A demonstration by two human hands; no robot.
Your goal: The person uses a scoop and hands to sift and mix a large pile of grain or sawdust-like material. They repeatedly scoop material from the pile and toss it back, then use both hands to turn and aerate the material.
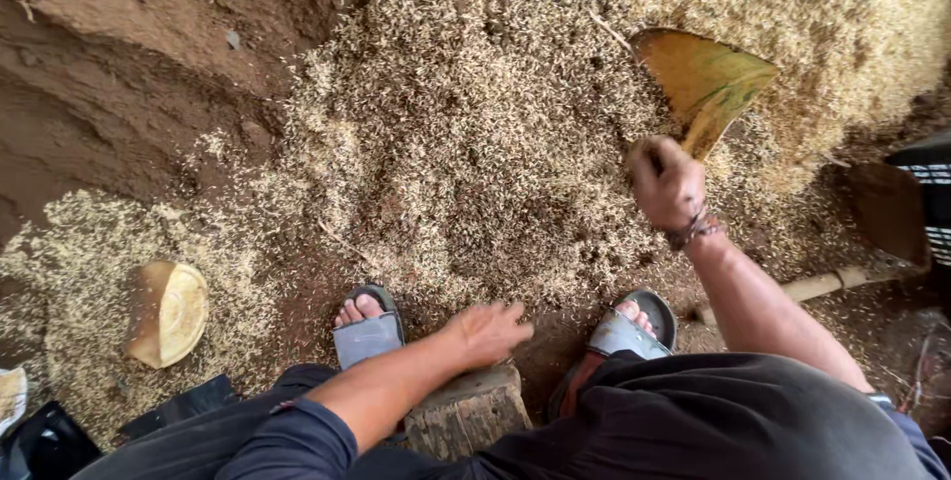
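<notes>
The scoop point(705, 84), a yellow-brown wedge-shaped piece, lies blade-down in the grain heap point(475, 133) at upper right, its narrow end clenched in the grip of the right hand point(666, 183). The left hand point(487, 331) is released, fingers spread, resting on a wood block point(466, 411) between two sandalled feet. Grain spreads over the earth floor point(109, 74); a cut log point(166, 314) lies in thinner grain at lower left, well apart from both hands.
</notes>
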